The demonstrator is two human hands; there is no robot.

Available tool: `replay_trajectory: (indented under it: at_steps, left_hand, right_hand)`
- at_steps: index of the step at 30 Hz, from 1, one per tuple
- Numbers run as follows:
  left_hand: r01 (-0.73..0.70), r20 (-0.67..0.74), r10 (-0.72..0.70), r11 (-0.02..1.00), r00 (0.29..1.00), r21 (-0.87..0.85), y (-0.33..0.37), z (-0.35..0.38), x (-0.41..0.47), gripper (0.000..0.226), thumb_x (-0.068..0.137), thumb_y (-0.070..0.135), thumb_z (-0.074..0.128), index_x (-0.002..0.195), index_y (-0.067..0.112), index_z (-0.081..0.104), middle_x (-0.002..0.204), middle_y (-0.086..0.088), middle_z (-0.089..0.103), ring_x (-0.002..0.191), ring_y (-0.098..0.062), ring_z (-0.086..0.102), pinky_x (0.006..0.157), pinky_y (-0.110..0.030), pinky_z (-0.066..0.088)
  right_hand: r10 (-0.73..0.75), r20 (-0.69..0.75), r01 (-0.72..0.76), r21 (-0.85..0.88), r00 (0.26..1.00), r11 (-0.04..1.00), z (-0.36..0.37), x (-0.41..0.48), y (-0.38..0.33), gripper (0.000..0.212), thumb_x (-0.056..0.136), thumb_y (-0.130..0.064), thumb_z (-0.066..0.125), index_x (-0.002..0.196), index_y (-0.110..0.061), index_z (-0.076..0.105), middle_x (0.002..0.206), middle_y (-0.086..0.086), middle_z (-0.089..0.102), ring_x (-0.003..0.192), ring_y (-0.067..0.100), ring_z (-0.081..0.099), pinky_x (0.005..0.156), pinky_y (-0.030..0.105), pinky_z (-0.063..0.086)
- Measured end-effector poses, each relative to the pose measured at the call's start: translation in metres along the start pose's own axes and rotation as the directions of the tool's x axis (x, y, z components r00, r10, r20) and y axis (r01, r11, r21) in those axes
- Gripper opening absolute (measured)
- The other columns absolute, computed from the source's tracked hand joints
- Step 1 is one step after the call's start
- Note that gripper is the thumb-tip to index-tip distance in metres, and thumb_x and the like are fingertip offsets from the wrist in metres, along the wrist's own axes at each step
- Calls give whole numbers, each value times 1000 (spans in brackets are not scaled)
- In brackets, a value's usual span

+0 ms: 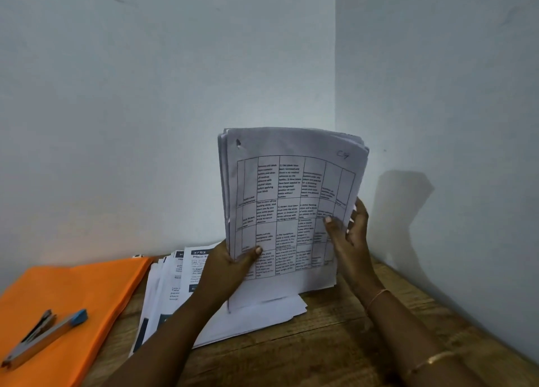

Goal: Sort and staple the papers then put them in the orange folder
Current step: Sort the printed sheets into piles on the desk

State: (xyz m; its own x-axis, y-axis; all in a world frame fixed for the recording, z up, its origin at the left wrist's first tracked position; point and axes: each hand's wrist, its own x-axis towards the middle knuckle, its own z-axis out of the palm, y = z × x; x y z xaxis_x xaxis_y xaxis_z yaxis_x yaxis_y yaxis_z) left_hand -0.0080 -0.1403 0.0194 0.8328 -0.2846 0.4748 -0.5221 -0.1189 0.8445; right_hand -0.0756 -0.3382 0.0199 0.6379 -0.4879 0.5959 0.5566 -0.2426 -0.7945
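Centre frame, the left hand [230, 259] and right hand [350, 236] pinched the side edges of the paper stack [291, 188], holding it upright over the worktop [329, 345], likely to square it, while the stapler [43, 338] lay on the orange folder [87, 284], lower left.

Upright sheaf of papers [291, 208] in left hand [230, 267] and right hand [347, 235].

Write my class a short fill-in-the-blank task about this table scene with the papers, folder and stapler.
1. The stapler lies on top of the orange ____.
2. The left hand and right hand hold a stack of papers upright, above other papers lying on the wooden ____.
3. The stapler's end cap is coloured ____.
Missing words: folder; table; blue.
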Motion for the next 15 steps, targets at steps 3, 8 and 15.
replay_trajectory:
  at_steps: [3, 8, 15]
  left_hand:
    - [-1, 14, 1, 1000, 1000, 1, -1, 1, -1, 26, 86, 25, 63, 108, 24, 51, 98, 10, 57, 80, -2, 56, 60, -6, 46]
    - [-35, -6, 35, 998, 999, 44, -2, 1, -1, 40, 86, 26, 63, 123, 17, 50, 105, 9, 56, 91, -6, 55, 67, -5, 44]
    - [-13, -22, 15, 994, 1000, 109, -6, 4, -9, 40, 89, 26, 59, 126, 11, 52, 113, 1, 59, 96, -8, 50, 74, -12, 42]
  right_hand:
    - [57, 117, -60, 16, 991, 998, 2, -3, -3, 52, 91, -19, 54, 135, -29, 27, 123, -8, 50, 102, -8, 54, 70, 7, 49]
    - [1, -77, -4, -30, 997, 1000, -2, 0, -1, 62, 92, -21, 55, 143, -25, 22, 130, -3, 45, 115, 9, 48, 79, 15, 46]
    - [27, 56, -19, -132, 998, 991, 3, -5, 6, 22, 98, -10, 45, 106, -31, 47, 103, -19, 58, 93, -4, 55, 76, 16, 51]
